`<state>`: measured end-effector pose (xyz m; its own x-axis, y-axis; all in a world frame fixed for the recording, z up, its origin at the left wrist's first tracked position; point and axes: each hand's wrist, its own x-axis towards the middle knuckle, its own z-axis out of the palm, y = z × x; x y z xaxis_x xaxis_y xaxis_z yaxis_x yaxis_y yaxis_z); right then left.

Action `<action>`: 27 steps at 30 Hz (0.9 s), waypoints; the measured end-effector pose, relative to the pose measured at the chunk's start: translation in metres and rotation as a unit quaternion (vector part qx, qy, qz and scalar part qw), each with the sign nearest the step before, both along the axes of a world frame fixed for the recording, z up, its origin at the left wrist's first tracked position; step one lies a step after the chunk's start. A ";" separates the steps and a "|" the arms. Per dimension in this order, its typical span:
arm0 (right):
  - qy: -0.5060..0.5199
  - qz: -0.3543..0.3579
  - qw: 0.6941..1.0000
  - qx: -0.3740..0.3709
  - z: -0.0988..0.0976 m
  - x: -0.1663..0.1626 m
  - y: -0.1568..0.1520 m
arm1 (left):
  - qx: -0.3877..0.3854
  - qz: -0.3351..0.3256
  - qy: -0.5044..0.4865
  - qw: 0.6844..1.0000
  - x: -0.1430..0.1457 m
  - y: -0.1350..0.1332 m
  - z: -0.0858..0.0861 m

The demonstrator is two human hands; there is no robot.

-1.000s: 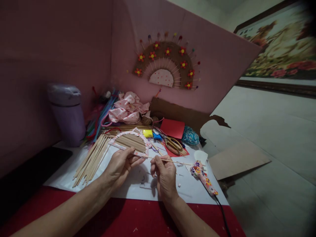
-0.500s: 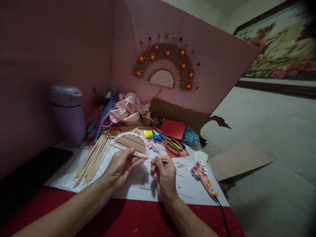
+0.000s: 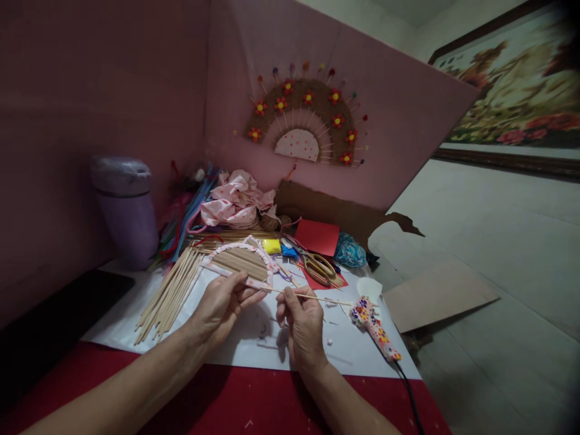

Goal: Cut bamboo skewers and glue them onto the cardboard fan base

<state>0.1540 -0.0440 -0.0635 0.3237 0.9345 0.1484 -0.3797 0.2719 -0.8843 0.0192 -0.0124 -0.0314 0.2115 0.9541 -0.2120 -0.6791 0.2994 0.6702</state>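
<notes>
My left hand [image 3: 226,305] grips the lower edge of a half-round cardboard piece [image 3: 240,263], thumb on top and fingers beneath. Pink spotted fabric is folded over the rim of that piece, with bare brown cardboard in the middle. Between thumb and fingers, my right hand [image 3: 299,317] pinches a thin wooden stick [image 3: 333,300]. The stick's left end meets the lower right corner of the cardboard piece; its other end points toward a flower-patterned glue gun [image 3: 375,329] lying on the white sheet [image 3: 235,350].
Many loose sticks [image 3: 170,296] lie left of my hands. Behind are crumpled spotted fabric [image 3: 238,199], gold-handled scissors [image 3: 319,269], red paper [image 3: 317,237] and blue yarn [image 3: 350,251]. A purple tumbler [image 3: 127,217] stands left. A flower-decorated arch [image 3: 303,93] hangs on the pink panel.
</notes>
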 end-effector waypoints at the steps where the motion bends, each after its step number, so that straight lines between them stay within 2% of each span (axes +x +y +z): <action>1: 0.000 0.000 1.000 0.001 0.000 0.000 0.000 | 0.000 0.000 -0.001 1.000 0.000 0.000 0.000; 27: -0.002 -0.009 1.000 -0.012 0.001 -0.001 -0.001 | 0.006 -0.008 0.006 1.000 0.000 -0.001 -0.001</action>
<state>0.1527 -0.0452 -0.0624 0.3395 0.9321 0.1263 -0.3717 0.2563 -0.8923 0.0196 -0.0135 -0.0319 0.2248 0.9530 -0.2033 -0.6662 0.3026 0.6816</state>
